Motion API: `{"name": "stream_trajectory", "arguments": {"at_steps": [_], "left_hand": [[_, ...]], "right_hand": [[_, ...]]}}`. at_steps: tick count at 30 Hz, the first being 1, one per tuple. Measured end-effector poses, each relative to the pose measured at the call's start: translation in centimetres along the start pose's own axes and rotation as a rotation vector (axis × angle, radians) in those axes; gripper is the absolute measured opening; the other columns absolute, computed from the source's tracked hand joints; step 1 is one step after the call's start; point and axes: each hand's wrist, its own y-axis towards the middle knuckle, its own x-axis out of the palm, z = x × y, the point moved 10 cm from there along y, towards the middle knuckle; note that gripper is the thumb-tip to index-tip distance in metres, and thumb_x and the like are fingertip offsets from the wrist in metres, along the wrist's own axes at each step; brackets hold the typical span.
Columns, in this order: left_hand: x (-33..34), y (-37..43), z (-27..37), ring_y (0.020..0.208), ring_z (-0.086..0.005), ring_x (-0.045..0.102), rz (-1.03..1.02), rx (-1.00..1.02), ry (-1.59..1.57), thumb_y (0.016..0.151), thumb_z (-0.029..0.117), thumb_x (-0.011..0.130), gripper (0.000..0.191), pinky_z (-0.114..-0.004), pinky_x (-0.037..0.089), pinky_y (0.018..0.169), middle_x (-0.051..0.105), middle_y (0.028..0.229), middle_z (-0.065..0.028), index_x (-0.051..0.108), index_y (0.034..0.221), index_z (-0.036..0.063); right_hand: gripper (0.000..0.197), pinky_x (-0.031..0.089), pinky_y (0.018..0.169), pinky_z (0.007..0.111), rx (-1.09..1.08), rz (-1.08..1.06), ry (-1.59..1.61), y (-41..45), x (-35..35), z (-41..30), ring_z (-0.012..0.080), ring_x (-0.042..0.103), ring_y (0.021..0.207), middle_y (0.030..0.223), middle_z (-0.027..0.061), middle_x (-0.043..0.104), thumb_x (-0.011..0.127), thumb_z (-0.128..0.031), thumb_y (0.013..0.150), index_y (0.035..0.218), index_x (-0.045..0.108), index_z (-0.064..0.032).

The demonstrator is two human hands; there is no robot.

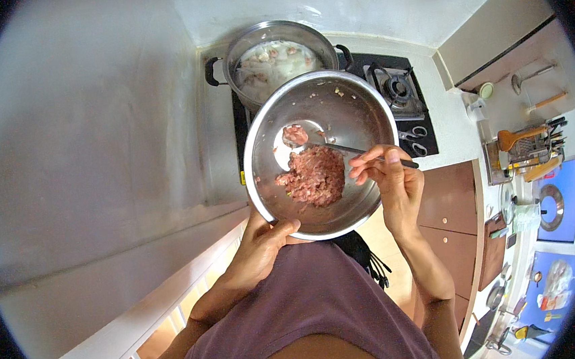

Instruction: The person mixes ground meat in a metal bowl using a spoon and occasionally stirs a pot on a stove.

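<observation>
My left hand [267, 242] grips the near-left rim of a wide stainless steel bowl [363, 118], its thumb over the edge. Inside lies a mound of raw minced meat [315, 177]. In my right hand [393, 176] is the dark handle of a spoon [346, 148], which reaches into the bowl over the meat. A small lump of mince [294, 135] sits in the spoon's head, just beyond the mound. Behind the bowl stands a large two-handled metal pot [275, 28], partly covered by it. Whitish liquid with pale and pinkish pieces [278, 61] fills part of the pot.
Right of the pot is a bare gas burner [399, 88] on the black hob. Scissors [416, 141] lie at the hob's right end. A wall [87, 144] runs close on my left. Farther right, the counter holds a utensil rack [526, 153] and a chopping board [491, 249].
</observation>
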Motion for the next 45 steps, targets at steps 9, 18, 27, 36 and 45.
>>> {"name": "stream_trajectory", "arguments": {"at_steps": [9,18,27,36,45], "left_hand": [[-5.2,-3.0,-1.5,0.099,-0.0302,0.057,0.174,-0.115,-0.006,0.083,-0.008,0.045,0.062,-0.042,0.055,0.079,0.047,0.116,-0.0215,0.014,0.135,0.0049],[-9.2,-6.9,-2.1,0.091,-0.0258,0.06,0.357,-0.009,-0.137,0.078,-0.009,0.047,0.057,-0.035,0.057,0.073,0.051,0.114,-0.017,0.026,0.13,0.0031],[-11.0,-8.7,-0.6,0.089,-0.0279,0.062,0.472,0.143,-0.184,0.075,-0.01,0.047,0.054,-0.034,0.059,0.071,0.051,0.112,-0.0185,0.031,0.125,0.0004],[-12.0,-9.2,-1.3,0.088,-0.0284,0.062,0.472,0.135,-0.238,0.075,-0.01,0.049,0.055,-0.033,0.058,0.07,0.052,0.111,-0.0191,0.031,0.126,0.0014],[-11.2,-8.4,-0.9,0.092,-0.027,0.06,0.436,0.123,-0.206,0.076,-0.009,0.048,0.057,-0.034,0.057,0.074,0.051,0.114,-0.0165,0.03,0.128,0.0022]], "right_hand": [[0.041,0.044,0.059,0.026,-0.059,-0.052,0.08,4.4,-2.7,-2.6,0.0161,0.057,0.07,0.083,0.0131,0.061,0.032,-0.03,0.097,0.084,0.056,0.0013],[0.037,0.045,0.079,0.028,0.228,-0.164,0.11,17.3,-0.4,8.8,0.0159,0.058,0.085,0.093,0.0098,0.061,0.037,-0.032,0.095,0.1,0.056,-0.0004],[0.04,0.05,0.061,0.028,0.249,-0.132,-0.242,26.4,0.5,20.0,0.0166,0.062,0.065,0.073,0.0091,0.064,0.041,-0.031,0.094,0.09,0.061,0.002],[0.034,0.05,0.06,0.032,-0.054,-0.299,-1.021,28.8,4.6,21.0,0.0212,0.062,0.058,0.061,0.0123,0.062,0.044,-0.023,0.088,0.077,0.064,0.0025],[0.031,0.049,0.066,0.048,-0.442,-0.299,-1.229,27.2,5.5,14.1,0.0428,0.059,0.072,0.075,0.0287,0.059,0.048,-0.021,0.085,0.073,0.06,0.0047]]}}
